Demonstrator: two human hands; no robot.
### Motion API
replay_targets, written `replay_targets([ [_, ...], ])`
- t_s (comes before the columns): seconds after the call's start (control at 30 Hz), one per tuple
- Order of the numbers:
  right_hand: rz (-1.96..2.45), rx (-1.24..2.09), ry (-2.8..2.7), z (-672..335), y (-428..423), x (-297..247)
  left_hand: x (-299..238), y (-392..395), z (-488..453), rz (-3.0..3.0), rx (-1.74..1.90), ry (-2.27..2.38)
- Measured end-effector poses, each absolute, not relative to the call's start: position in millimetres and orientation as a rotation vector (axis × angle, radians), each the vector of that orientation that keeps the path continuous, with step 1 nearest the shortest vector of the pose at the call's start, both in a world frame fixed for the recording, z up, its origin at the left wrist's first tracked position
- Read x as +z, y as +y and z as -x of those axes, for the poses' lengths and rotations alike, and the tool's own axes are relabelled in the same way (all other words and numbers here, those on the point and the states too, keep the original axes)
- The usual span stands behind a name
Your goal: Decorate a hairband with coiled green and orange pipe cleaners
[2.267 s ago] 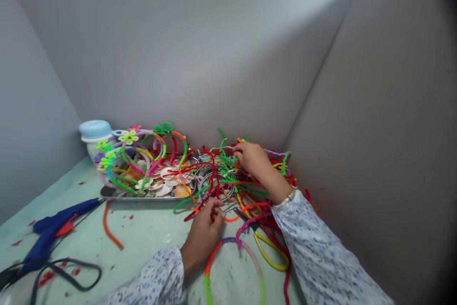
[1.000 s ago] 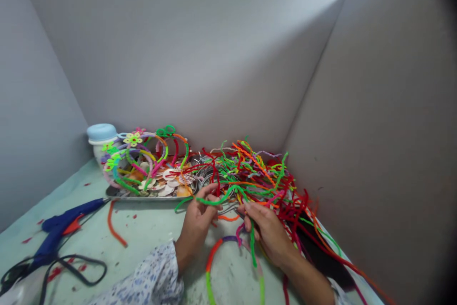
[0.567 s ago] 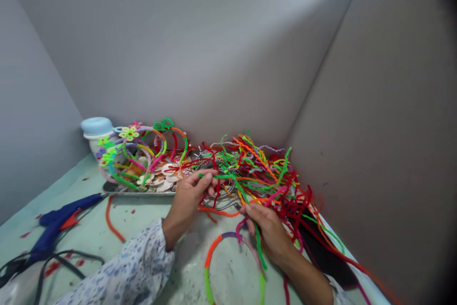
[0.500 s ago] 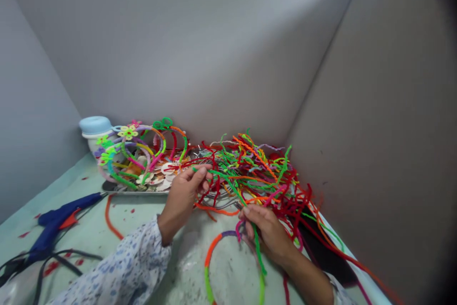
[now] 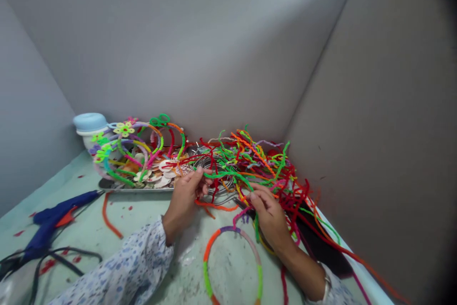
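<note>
Lying nearest is a multicoloured hoop [image 5: 206, 270]. Beyond it, the right hand [image 5: 268, 214] and left hand [image 5: 185, 200] each pinch a green stem [image 5: 228, 174]; its long axis runs crosswise between them, the right end pointing down toward the wearer. Behind spreads a tangled pile [image 5: 255, 156].

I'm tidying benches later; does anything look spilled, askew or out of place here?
Red marks spot the table around the blue glue gun, possibly drips. One orange pipe cleaner lies by the tray, apart from the tangled pile.
</note>
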State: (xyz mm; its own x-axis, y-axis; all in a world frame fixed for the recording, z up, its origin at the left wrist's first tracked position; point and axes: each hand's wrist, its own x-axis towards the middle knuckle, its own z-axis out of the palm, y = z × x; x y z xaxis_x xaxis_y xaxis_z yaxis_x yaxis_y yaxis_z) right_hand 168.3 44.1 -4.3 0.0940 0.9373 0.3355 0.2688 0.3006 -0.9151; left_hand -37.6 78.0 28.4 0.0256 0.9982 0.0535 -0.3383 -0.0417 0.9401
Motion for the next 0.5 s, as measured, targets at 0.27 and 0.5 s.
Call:
replay_targets([
  [0.27, 0.665, 1.873, -0.841, -178.7, 36.9, 9.9, 13.7, 62.7, 24.5, -0.874, 1.208, 0.740],
  [0.5, 0.668, 2.059, -0.951, -173.1, 33.5, -2.3, 0.0, 48.3, 11.7, -0.920, 1.023, 0.770],
])
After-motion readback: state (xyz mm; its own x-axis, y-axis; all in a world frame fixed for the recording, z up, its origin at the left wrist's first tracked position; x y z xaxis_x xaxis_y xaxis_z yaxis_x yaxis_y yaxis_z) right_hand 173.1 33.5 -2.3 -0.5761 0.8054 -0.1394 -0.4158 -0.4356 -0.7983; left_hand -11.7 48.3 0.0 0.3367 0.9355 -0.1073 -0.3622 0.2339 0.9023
